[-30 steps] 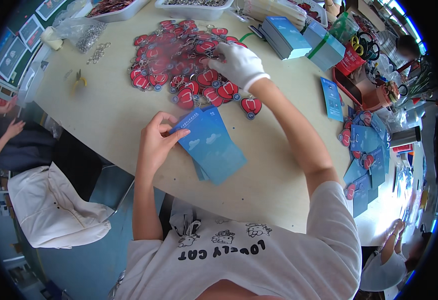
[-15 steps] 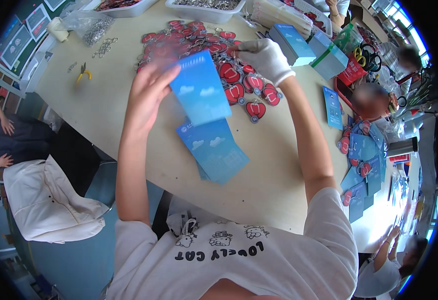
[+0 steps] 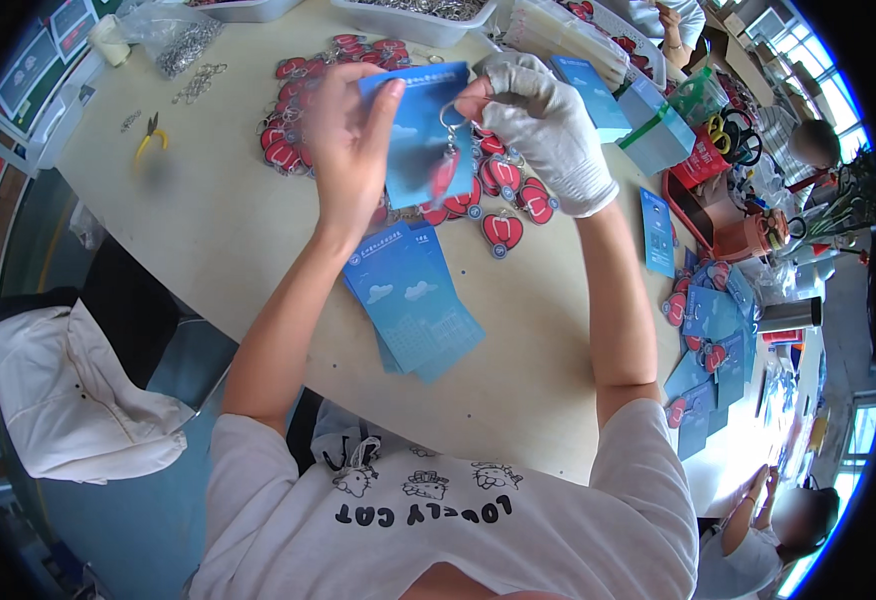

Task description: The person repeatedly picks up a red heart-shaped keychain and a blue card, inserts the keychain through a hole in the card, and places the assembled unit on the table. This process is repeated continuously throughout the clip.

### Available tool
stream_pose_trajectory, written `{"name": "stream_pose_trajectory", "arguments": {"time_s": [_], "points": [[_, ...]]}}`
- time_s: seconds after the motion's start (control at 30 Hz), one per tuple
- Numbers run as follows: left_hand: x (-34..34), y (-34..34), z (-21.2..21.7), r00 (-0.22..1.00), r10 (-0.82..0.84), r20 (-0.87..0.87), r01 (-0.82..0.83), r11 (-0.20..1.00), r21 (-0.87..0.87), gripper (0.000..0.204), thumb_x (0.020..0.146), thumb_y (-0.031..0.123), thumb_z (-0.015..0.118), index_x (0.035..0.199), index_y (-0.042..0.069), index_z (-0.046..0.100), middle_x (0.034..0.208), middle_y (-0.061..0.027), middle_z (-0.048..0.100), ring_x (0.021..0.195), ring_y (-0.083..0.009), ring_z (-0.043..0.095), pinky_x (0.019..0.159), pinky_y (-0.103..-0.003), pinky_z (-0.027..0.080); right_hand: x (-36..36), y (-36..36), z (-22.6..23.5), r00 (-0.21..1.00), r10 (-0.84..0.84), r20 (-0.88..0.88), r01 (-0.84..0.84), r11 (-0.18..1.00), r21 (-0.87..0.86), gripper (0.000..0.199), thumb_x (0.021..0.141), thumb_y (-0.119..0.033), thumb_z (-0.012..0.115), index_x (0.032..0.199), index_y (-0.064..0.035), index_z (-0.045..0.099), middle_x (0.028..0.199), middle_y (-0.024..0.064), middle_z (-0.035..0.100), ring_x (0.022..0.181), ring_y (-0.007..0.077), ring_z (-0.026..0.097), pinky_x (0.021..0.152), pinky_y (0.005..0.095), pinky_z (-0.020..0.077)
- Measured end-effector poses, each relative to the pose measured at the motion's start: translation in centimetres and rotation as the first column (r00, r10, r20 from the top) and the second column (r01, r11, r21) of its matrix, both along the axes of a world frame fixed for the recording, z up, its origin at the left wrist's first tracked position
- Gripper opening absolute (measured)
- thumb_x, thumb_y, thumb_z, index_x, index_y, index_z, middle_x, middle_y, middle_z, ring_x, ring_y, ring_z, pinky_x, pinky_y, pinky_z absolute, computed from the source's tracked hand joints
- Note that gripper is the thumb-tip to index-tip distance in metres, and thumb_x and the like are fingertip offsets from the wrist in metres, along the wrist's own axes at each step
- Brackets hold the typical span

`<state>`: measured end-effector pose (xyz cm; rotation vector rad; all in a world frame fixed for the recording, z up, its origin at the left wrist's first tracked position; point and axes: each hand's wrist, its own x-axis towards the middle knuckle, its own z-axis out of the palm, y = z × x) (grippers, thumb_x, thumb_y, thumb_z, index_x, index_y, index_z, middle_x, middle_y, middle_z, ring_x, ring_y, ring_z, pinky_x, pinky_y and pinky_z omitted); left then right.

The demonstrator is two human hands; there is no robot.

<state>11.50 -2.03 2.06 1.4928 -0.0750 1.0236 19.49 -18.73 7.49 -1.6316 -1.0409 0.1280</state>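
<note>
My bare left hand (image 3: 350,165) grips a blue card (image 3: 408,140) with white clouds, raised above the table. In front of that card hangs a red heart-shaped keychain (image 3: 445,172), its ring pinched by my right hand (image 3: 550,130), which wears a white glove with bare fingertips. The ring is close to the card's upper right edge; whether it touches the card I cannot tell. Beneath my hands a pile of similar keychains (image 3: 503,232) spreads over the table (image 3: 248,235), partly hidden by the card. A fanned stack of blue cards (image 3: 413,305) lies nearer to me.
Yellow-handled pliers (image 3: 150,140) and loose metal clasps (image 3: 199,84) lie at the left, near a clear bag of metal parts (image 3: 173,42). Blue card stacks (image 3: 593,95) and a red scissors holder (image 3: 703,155) stand at the right. A co-worker (image 3: 758,530) sits lower right.
My right hand has lifted a keychain from the pile and brought it in front of the card. My left hand has moved the card up and slightly right, away from the stack.
</note>
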Motion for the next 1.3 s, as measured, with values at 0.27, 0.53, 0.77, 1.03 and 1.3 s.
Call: {"name": "stream_pose_trajectory", "arguments": {"time_s": [0.27,0.53,0.77,1.03,1.3], "points": [[-1.9,-1.6,0.8,0.859,-0.511,0.034,0.470,0.759,-0.450,0.023,0.087,0.008,0.067,0.107,-0.001,0.059,0.100,-0.0038,0.064,0.095,-0.0098,0.060,0.085,-0.026,0.048,-3.0,1.6,0.3,0.964,-0.116,-0.240,0.158,0.974,0.165,0.016,0.081,0.006,0.059,0.096,0.0070,0.065,0.090,0.0106,0.069,0.083,0.0131,0.065,0.079,0.0255,0.0534],[-2.1,-2.8,0.4,0.898,-0.433,0.081,0.416,0.772,-0.480,0.022,0.089,0.008,0.064,0.110,0.004,0.062,0.107,-0.0030,0.065,0.096,-0.0087,0.060,0.087,-0.026,0.047,-4.0,2.3,-0.2,0.955,-0.114,-0.273,0.189,0.946,0.264,0.013,0.080,0.009,0.060,0.093,0.0085,0.063,0.091,0.0105,0.068,0.083,0.0139,0.066,0.078,0.0258,0.0539],[-2.7,-2.8,0.9,0.918,-0.394,0.049,0.369,0.800,-0.472,0.016,0.091,0.012,0.064,0.104,0.004,0.066,0.100,-0.0002,0.067,0.093,-0.0054,0.059,0.082,-0.023,0.047,-4.9,2.7,0.0,0.939,-0.049,-0.340,0.200,0.882,0.426,0.018,0.083,0.009,0.059,0.101,0.0058,0.058,0.094,0.0093,0.066,0.087,0.0132,0.066,0.078,0.0254,0.0529],[-2.8,-2.9,0.7,0.948,-0.308,0.076,0.315,0.888,-0.335,0.021,0.095,0.015,0.058,0.112,0.002,0.057,0.096,0.0005,0.062,0.082,-0.0026,0.053,0.075,-0.021,0.045,-4.9,2.7,-0.1,0.940,-0.067,-0.334,0.160,0.953,0.259,0.026,0.085,0.004,0.056,0.111,0.0042,0.055,0.097,0.0061,0.066,0.088,0.0072,0.062,0.073,0.0212,0.0501],[-2.0,-2.6,-0.6,0.961,-0.274,0.031,0.273,0.934,-0.229,0.028,0.097,0.014,0.053,0.122,0.002,0.049,0.111,-0.0042,0.057,0.101,-0.0106,0.054,0.089,-0.028,0.043,-3.8,2.7,-1.0,0.963,-0.057,-0.264,0.098,0.984,0.145,0.037,0.085,0.004,0.054,0.120,0.0109,0.045,0.100,0.0104,0.061,0.091,0.0124,0.062,0.076,0.0243,0.0507]]}}
